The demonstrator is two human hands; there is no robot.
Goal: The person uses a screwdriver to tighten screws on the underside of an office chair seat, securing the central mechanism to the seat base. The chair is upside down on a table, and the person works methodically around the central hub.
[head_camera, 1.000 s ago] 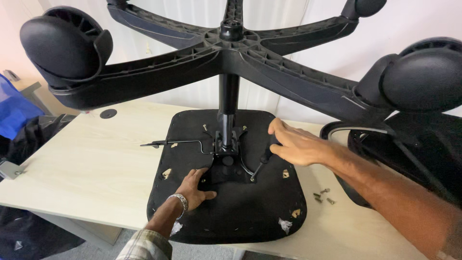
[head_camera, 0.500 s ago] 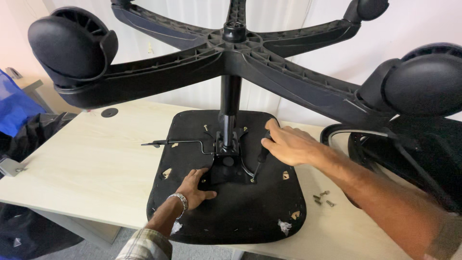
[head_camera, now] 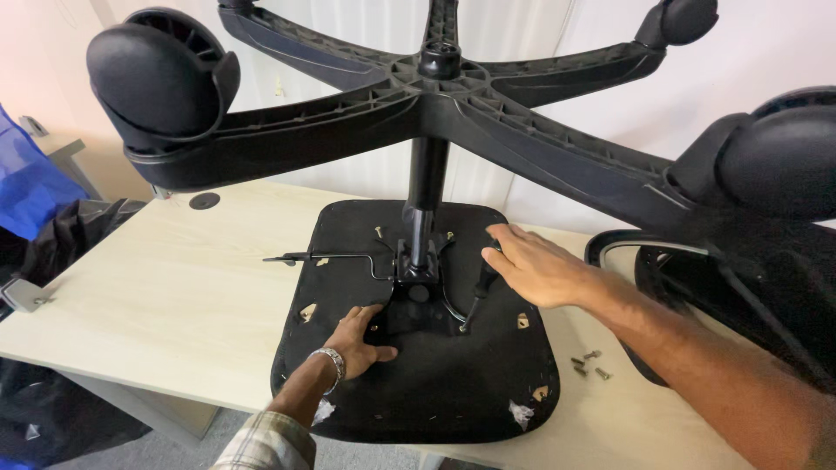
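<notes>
With the upturned chair seat (head_camera: pixel 435 392) flat on the bench (head_camera: pixel 157 305), we keep our left hand (head_camera: pixel 361 338) open, pressing beside the mechanism plate (head_camera: pixel 416 292), while our right hand (head_camera: pixel 531 265), open over the screwdriver (head_camera: pixel 479 292), should steady it squarely.

Black seat (head_camera: pixel 435 392), black star base (head_camera: pixel 453 96) and black casters (head_camera: pixel 161 78). Pale wood-grain table (head_camera: pixel 148 305). Silver bracelet (head_camera: pixel 331 361), plaid cuff (head_camera: pixel 270 444), silver screws (head_camera: pixel 588 365), blue bag (head_camera: pixel 30 187).
</notes>
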